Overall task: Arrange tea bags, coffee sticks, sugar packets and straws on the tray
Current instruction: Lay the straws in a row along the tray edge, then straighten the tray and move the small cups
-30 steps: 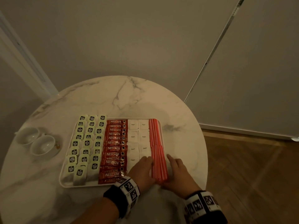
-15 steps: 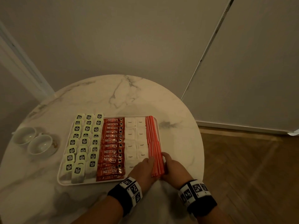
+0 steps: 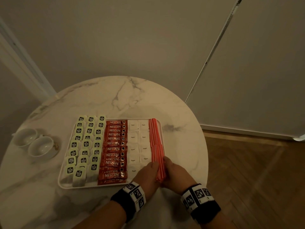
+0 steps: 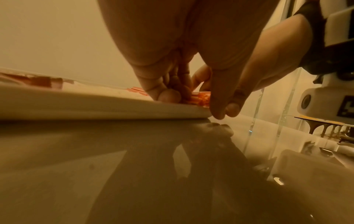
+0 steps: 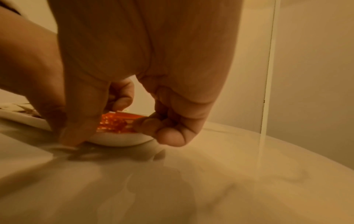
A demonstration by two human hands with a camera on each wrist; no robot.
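1. Both hands are down at the near right corner of the tray, and they flank the near bundle of red straws [image 3: 159, 162]. The left hand [image 3: 148, 174] presses against the bundle's left side, the right hand [image 3: 175, 173] against its right.
2. From the left wrist view, the left hand's fingers [image 4: 168, 94] are curled down onto the orange-red straw ends [image 4: 201, 98] at the tray's edge, and the thumb tip reaches down past the rim.
3. From the right wrist view, the right hand's fingers [image 5: 153, 124] are curled in against the straw ends [image 5: 114, 123], with the thumb planted on the surface in front of the tray rim [image 5: 118, 139]. So both hands pinch the bundle between them.
4. Just beyond the hands, a second bundle of straws [image 3: 154, 131] runs on along the tray's right edge to the far corner.
5. Directly left of the left hand lie the white sugar packets [image 3: 138, 138], in two columns; the nearest one is partly under that hand.
6. Further left is a single column of red coffee sticks [image 3: 115, 149], overlapping one another.
7. Beyond those, farthest from the hands on the tray, stand three columns of tea bags [image 3: 85, 144] with dark labels.
8. The white tray [image 3: 66, 185] sits on a round marble surface [image 3: 125, 96].
9. Well off to the left of the hands, clear of the tray, two white cups [image 3: 33, 142] sit side by side, touching.
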